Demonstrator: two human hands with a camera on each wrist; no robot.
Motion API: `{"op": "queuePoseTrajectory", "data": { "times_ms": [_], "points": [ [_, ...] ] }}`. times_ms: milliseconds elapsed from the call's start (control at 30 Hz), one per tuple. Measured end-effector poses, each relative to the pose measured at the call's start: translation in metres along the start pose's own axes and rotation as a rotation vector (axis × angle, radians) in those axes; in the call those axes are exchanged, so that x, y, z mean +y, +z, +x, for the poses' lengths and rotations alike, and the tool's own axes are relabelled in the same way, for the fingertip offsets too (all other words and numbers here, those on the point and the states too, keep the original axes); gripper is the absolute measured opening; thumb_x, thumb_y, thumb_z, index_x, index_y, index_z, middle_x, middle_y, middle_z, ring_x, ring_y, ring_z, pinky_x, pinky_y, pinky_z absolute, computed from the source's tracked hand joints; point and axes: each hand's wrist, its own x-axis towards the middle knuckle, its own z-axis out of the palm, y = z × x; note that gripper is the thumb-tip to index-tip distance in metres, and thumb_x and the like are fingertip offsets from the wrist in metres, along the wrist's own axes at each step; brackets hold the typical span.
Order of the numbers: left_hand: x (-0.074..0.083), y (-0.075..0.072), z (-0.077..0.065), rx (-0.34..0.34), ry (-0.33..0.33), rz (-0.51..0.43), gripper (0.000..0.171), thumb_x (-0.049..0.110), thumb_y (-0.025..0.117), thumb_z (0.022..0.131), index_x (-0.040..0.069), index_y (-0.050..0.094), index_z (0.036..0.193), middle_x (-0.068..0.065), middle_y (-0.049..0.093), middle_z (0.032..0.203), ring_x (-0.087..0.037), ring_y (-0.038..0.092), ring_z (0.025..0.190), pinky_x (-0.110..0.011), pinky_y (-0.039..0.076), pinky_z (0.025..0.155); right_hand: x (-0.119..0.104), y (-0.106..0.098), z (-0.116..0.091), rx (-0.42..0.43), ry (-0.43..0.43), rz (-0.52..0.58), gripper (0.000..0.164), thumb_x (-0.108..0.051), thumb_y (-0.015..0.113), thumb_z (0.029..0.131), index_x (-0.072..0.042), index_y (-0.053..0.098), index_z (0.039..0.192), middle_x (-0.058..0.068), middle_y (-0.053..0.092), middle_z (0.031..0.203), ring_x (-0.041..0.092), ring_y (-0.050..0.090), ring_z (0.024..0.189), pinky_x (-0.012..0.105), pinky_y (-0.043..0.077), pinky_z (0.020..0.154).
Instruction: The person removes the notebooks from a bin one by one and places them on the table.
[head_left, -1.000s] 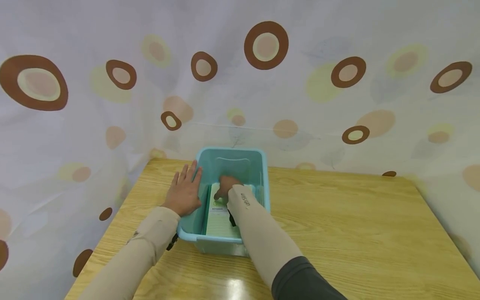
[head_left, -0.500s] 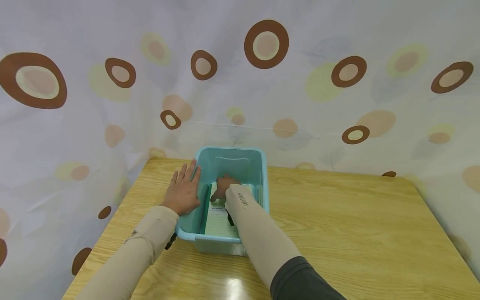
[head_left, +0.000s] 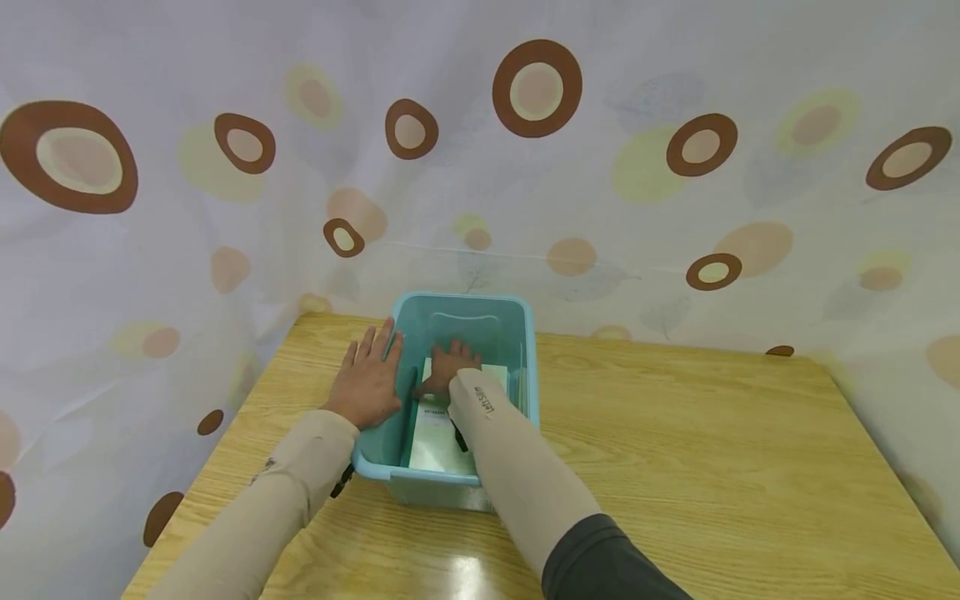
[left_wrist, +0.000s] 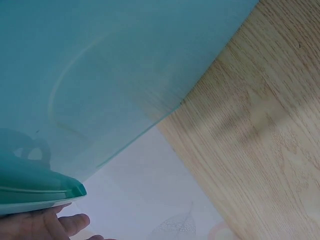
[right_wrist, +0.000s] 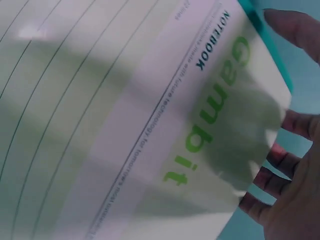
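A light-blue plastic bin [head_left: 480,305] stands on the table. My left hand [head_left: 365,379] lies flat with spread, straight fingers against its left rim. In the left wrist view, fingers [left_wrist: 45,226] show beside the teal rim. Inside the bin lies a pale green notebook [head_left: 444,442] with ruled lines. My right hand [head_left: 448,367] reaches over its far end, fingers extended and spread. In the right wrist view, several fingertips are right at the notebook's [right_wrist: 150,120] end edge, near the printed name, while the thumb [right_wrist: 292,27] stands apart from its corner.
A darker green edge [head_left: 411,417] runs along the notebook's left side in the bin. The wooden table [head_left: 712,467] extends to the right. A patterned sheet [head_left: 600,183] hangs behind and at both sides, close behind the bin.
My right hand's fingers have straightened and spread, pointing toward the bin's far wall. The notebook's cover now catches more light. The left hand has stayed in place.
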Motion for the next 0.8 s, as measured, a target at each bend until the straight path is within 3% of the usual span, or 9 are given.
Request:
{"op": "queuePoseTrajectory", "data": {
  "times_ms": [200, 433, 800],
  "points": [
    [-0.0005, -0.001, 0.0, -0.02, -0.013, 0.001, 0.085, 0.013, 0.066, 0.085, -0.005, 0.017, 0.152, -0.019, 0.001, 0.16, -0.042, 0.004, 0.146, -0.058, 0.01, 0.115, -0.0042, 0.0032, 0.0047, 0.009, -0.014, 0.004, 0.087, -0.058, 0.071, 0.077, -0.01, 0.038, 0.142, 0.01, 0.05, 0.136, 0.027, 0.048, 0.124, 0.045, 0.037, 0.105],
    [-0.0006, -0.0003, 0.0011, -0.006, -0.006, 0.013, 0.084, 0.014, 0.065, 0.087, -0.005, 0.016, 0.152, -0.019, 0.002, 0.16, -0.041, 0.005, 0.146, -0.058, 0.011, 0.115, -0.0061, 0.0013, 0.0034, 0.011, -0.03, -0.082, 0.088, -0.063, 0.066, 0.079, -0.016, 0.035, 0.148, 0.012, 0.048, 0.14, 0.027, 0.044, 0.129, 0.045, 0.033, 0.108],
    [0.0001, 0.0012, 0.0017, -0.014, -0.009, 0.023, 0.087, 0.015, 0.067, 0.086, -0.006, 0.014, 0.152, -0.019, 0.001, 0.161, -0.04, 0.005, 0.146, -0.057, 0.011, 0.115, -0.0084, -0.0046, -0.0028, 0.025, -0.049, -0.099, 0.086, -0.062, 0.063, 0.082, -0.014, 0.034, 0.148, 0.015, 0.049, 0.139, 0.03, 0.044, 0.129, 0.045, 0.031, 0.109]
  ]
}}
